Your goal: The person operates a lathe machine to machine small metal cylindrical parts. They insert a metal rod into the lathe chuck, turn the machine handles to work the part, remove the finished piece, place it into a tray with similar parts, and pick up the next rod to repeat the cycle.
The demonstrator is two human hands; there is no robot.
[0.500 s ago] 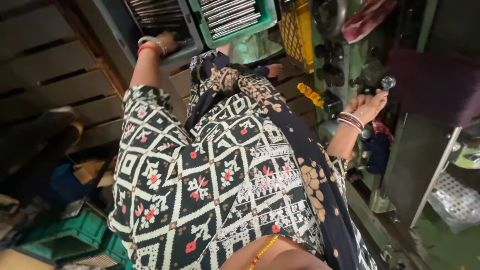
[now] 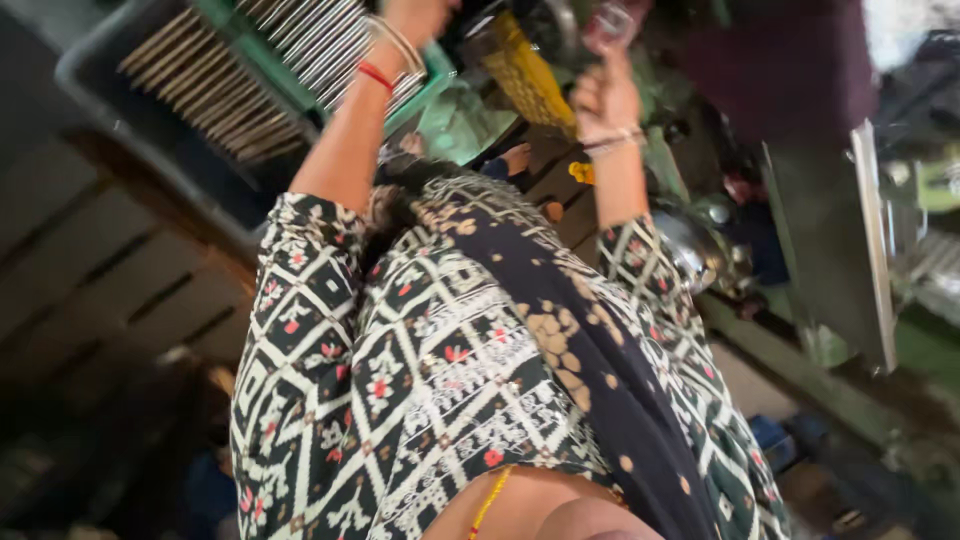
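We've got our left hand (image 2: 415,18) at the top edge over the green tray (image 2: 432,68) of metal rods (image 2: 320,45), grip hidden; right hand (image 2: 603,92) clenches a machine handle (image 2: 612,22). Looks mid-feed; next needs a clean single-rod pick.

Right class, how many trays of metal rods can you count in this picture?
2. A grey tray sits at upper left, and a green tray lies beside it to the right, under the left hand. Others may be hidden beyond the frame.
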